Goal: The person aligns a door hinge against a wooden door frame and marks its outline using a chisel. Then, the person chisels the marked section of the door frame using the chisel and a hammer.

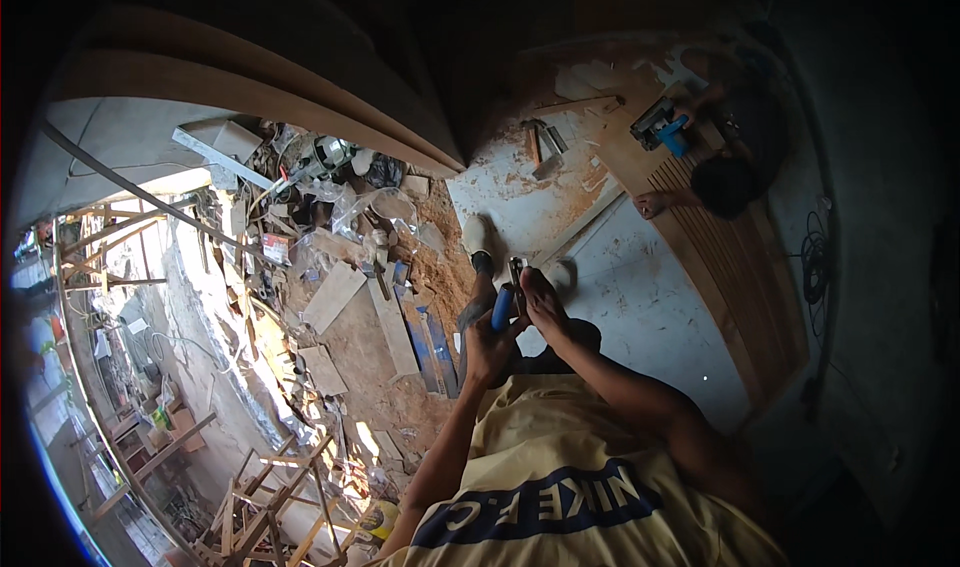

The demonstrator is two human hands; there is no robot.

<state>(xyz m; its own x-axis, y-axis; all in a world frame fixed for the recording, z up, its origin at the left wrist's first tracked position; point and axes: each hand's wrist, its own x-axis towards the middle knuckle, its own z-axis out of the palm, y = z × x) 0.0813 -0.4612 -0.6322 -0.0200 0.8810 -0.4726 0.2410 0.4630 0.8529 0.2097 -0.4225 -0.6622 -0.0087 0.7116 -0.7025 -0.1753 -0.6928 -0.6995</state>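
Both my hands are together in front of my body, at the middle of the head view. My left hand (pixel 487 345) is closed around a small hand tool with a blue handle (pixel 502 308). A dark metal part (pixel 517 266) stands up beside that handle; its exact kind is too small to tell. My right hand (pixel 543 310) presses against the right side of the metal part, its fingers close together and partly hidden. Below the hands are my shoes, one light shoe (pixel 479 235) showing on the left.
On the right a co-worker (pixel 728 185) crouches over a long slatted wooden panel (pixel 715 277), beside a blue power saw (pixel 660 129). A hammer (pixel 535 147) lies on the dusty pale floor (pixel 640 317). Rubble and loose boards (pixel 333 297) cover the left. A coiled cable (pixel 816 272) hangs far right.
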